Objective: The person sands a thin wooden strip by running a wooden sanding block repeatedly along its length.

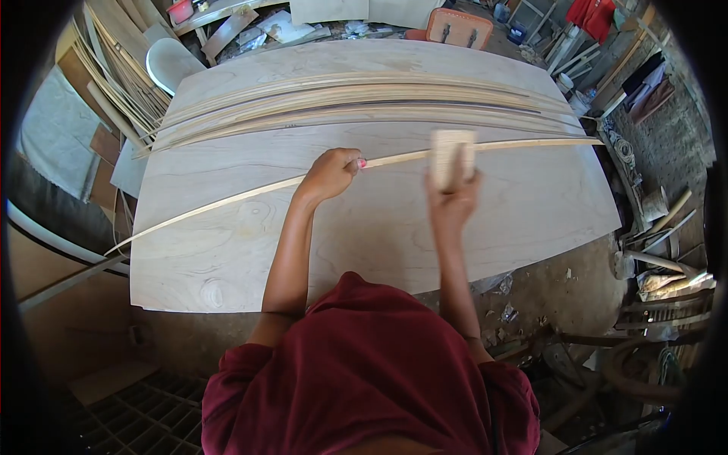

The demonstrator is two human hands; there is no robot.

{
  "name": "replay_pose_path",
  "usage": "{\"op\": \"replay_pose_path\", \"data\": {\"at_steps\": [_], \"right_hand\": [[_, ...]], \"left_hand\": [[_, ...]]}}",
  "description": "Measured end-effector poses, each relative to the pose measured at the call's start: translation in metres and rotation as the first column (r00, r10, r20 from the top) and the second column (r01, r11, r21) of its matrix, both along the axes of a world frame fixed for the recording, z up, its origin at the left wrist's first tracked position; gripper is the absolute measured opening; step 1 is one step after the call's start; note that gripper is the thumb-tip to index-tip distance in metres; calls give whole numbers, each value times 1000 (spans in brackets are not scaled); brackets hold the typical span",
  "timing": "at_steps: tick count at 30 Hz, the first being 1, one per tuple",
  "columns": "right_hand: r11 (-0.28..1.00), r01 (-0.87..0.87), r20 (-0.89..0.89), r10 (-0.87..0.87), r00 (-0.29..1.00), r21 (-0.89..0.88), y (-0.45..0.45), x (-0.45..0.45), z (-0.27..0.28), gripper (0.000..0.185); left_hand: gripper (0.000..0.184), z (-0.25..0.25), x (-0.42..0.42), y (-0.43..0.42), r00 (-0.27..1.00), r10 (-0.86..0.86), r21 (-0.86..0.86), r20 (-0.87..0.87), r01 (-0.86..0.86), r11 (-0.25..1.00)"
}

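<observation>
One long, thin wooden strip (pixel 250 195) crosses the plywood sheet (pixel 227 265), its left end sticking out past the sheet's edge. My left hand (pixel 334 173) is closed on this strip near its middle; a small pink spot shows at the fingertips, too small to name. To the right, a pale wooden block (pixel 447 144) is gripped in my right hand (pixel 453 201). Both the block and that hand are smeared by motion. The block overlaps the strip in view, and I cannot tell whether they touch.
Several more wooden strips (pixel 364 97) lie along the sheet's far side. Behind stand an orange chair back (pixel 459 29) and a white chair (pixel 168 64). Long strips (pixel 114 68) lean at the left. Scrap wood (pixel 667 262) and clutter line the right wall.
</observation>
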State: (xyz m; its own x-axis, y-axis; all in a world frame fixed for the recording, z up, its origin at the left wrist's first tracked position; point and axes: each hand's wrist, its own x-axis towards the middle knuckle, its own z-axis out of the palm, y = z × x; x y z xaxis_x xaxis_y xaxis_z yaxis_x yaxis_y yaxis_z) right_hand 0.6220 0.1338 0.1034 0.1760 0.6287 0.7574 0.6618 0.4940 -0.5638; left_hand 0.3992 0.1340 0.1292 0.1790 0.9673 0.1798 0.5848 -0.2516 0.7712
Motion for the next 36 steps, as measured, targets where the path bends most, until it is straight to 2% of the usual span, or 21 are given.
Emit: {"op": "replay_pose_path", "data": {"at_steps": [2, 3, 4, 6, 9, 10, 12, 14, 18, 22, 24, 25, 27, 30, 33, 34, 36], "right_hand": [[994, -100, 151, 104, 983, -33, -17, -34, -10, 73], [986, -160, 222, 164, 961, -37, -19, -42, -15, 74], [987, -158, 218, 162, 962, -36, -17, -40, -13, 74], [986, -168, 197, 166, 966, -8, -12, -32, -5, 74], [999, -7, 81, 4, 997, 39, 4, 1, 12, 71], [999, -7, 83, 4, 997, 43, 7, 9, 16, 71], [989, 142, -43, -143, 989, -32, 12, 19, 20, 70], [985, 173, -54, -174, 983, -18, 11, 7, 9, 70], [988, -139, 157, 149, 976, -73, -8, -38, -14, 72], [978, -185, 252, 203, 946, -95, -3, -29, -5, 73], [998, -65, 142, 67, 988, -24, 7, -8, 7, 71], [998, -66, 146, 68, 987, -21, 12, 2, 12, 71], [982, 141, 13, -140, 990, -127, 18, 17, 18, 70], [985, 163, 1, -164, 987, -63, 17, 7, 8, 69], [998, -49, 36, 51, 998, -45, 8, -20, -13, 71], [998, -52, 34, 54, 998, -45, 4, -32, -19, 71], [991, -134, 174, 137, 975, -26, -3, -50, -27, 71]], "left_hand": [[12, 0, 1, 1, 1000, 6, 18, -11, -6, 1000], [14, 1, 0, 2, 1000, 15, -32, -28, -16, 999], [16, 2, 0, 2, 999, 23, -82, -46, -27, 996], [16, 6, 1, 2, 999, 30, -73, -40, -33, 997], [16, 11, 1, 0, 999, 47, -74, -24, -48, 996], [17, 12, 1, 1, 998, 57, -85, -17, -58, 995], [17, 7, -1, 7, 999, 42, -64, -22, -43, 997], [17, 3, -2, 10, 999, 19, -56, -34, -20, 998], [17, -3, -1, 15, 999, 35, -108, -31, -38, 993], [18, -3, -2, 15, 998, 31, -120, -52, -37, 992], [18, 3, -1, 12, 998, 44, -120, -40, -49, 992], [18, 5, -1, 12, 998, 52, -121, -26, -55, 991], [18, 3, 0, 14, 998, 47, -117, -31, -50, 992], [18, -2, -1, 17, 999, 38, -118, -25, -40, 992], [17, -10, -2, 22, 1000, 10, -103, 15, -8, 995], [18, -12, -4, 23, 999, -23, -87, 36, 26, 996], [20, -16, -4, 23, 997, -1, -139, 83, 13, 990]]}}
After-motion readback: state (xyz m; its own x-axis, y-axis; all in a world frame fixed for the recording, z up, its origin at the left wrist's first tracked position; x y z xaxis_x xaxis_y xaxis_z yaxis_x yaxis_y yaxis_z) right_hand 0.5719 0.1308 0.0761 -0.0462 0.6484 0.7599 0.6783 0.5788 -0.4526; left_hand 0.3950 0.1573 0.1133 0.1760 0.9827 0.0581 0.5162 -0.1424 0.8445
